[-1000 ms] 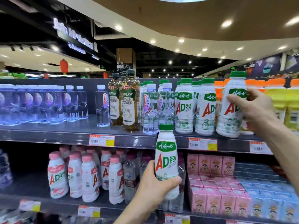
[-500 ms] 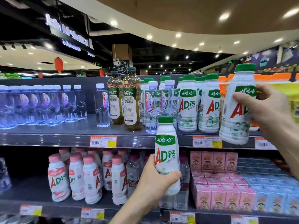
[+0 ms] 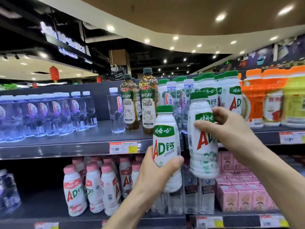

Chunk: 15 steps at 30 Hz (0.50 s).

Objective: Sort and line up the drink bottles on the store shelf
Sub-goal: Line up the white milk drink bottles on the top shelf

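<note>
The left hand (image 3: 155, 172) comes up from below, fingers and thumb curled tight round the lower body of a white green-capped AD bottle (image 3: 165, 146), which it holds upright in the air. Just beside it, the right hand (image 3: 231, 131) grips a second AD bottle (image 3: 202, 149) about its middle, thumb across the front label and fingers wrapped behind, the bottle leaning a little. Both bottles hang in front of the upper shelf (image 3: 66, 146) edge, off the shelf itself, near a price tag (image 3: 123, 147).

Behind the hands, the lower shelf carries pink-capped AD bottles (image 3: 92, 187), clear soda bottles (image 3: 189, 195) and pink cartons (image 3: 239, 192).

On the upper shelf stand a row of water bottles (image 3: 49, 113) at the left, one lone water bottle (image 3: 115, 111), two brown tea bottles (image 3: 146, 103) — then more green-capped AD bottles (image 3: 231, 93), with water bottles mixed among them, and orange-capped packs (image 3: 259, 100) to the right.

A red lantern (image 3: 54, 73) hangs far back.
</note>
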### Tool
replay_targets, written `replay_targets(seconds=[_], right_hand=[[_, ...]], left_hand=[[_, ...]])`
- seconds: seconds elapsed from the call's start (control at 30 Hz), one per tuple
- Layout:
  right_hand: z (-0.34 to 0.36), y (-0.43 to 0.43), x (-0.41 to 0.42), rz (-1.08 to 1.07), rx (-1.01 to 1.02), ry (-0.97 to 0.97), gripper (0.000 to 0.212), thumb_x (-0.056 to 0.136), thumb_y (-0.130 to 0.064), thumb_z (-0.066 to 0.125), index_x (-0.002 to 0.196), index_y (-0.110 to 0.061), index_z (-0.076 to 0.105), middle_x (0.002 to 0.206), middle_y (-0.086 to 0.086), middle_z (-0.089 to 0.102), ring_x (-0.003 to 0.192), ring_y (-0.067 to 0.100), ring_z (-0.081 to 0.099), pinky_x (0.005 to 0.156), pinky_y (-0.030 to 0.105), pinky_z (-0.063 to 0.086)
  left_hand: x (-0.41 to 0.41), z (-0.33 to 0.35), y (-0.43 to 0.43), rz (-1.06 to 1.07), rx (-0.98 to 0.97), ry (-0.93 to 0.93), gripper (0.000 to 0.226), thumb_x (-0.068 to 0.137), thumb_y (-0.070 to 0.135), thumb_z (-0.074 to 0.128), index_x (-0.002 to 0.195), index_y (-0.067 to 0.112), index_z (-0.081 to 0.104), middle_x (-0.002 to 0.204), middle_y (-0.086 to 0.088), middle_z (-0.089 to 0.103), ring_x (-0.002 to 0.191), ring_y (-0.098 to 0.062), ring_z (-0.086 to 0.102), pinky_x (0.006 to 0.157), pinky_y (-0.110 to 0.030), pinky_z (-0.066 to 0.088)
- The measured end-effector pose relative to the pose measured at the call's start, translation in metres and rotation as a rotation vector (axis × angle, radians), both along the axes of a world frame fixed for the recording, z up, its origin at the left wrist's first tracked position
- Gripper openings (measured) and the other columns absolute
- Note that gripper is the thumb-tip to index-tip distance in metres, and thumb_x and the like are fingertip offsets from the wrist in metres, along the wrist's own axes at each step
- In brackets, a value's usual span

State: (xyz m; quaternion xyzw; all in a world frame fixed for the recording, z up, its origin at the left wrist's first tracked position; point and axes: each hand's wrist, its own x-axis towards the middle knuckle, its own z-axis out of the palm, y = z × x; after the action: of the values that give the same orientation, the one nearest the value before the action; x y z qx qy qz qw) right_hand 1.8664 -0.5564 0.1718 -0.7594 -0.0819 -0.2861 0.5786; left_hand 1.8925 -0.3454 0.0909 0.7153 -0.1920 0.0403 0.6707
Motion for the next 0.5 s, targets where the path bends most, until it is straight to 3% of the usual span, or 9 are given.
replay_targets(seconds=[0.2, 0.33, 0.5], right_hand=[[0.001, 0.040, 0.016, 0.032, 0.015, -0.016, 0.033, 0.081, -0.028, 0.084, 0.110, -0.022, 0.071, 0.102, -0.005, 0.079, 0.094, 0.013, 0.076, 0.087, 0.038, 0.061], [0.016, 0.074, 0.033, 0.070, 0.029, -0.072, 0.036, 0.082, -0.029, 0.084, 0.113, -0.020, 0.069, 0.103, -0.003, 0.079, 0.094, 0.013, 0.077, 0.085, 0.037, 0.062], [0.039, 0.132, 0.060, 0.044, 0.014, -0.180, 0.036, 0.087, -0.029, 0.081, 0.118, -0.016, 0.066, 0.102, -0.002, 0.077, 0.088, 0.010, 0.076, 0.084, 0.038, 0.063]], left_hand=[[0.009, 0.014, 0.037, 0.034, -0.001, -0.064, 0.062, 0.064, 0.050, 0.085, 0.117, 0.031, 0.061, 0.105, 0.015, 0.077, 0.096, -0.004, 0.073, 0.081, -0.025, 0.054], [0.022, 0.024, 0.066, 0.147, -0.015, -0.114, 0.066, 0.060, 0.058, 0.089, 0.114, 0.033, 0.061, 0.104, 0.015, 0.077, 0.096, -0.006, 0.073, 0.087, -0.036, 0.056], [0.031, 0.021, 0.100, 0.322, -0.054, -0.135, 0.063, 0.056, 0.059, 0.081, 0.108, 0.032, 0.060, 0.097, 0.017, 0.076, 0.089, -0.005, 0.073, 0.080, -0.035, 0.056]])
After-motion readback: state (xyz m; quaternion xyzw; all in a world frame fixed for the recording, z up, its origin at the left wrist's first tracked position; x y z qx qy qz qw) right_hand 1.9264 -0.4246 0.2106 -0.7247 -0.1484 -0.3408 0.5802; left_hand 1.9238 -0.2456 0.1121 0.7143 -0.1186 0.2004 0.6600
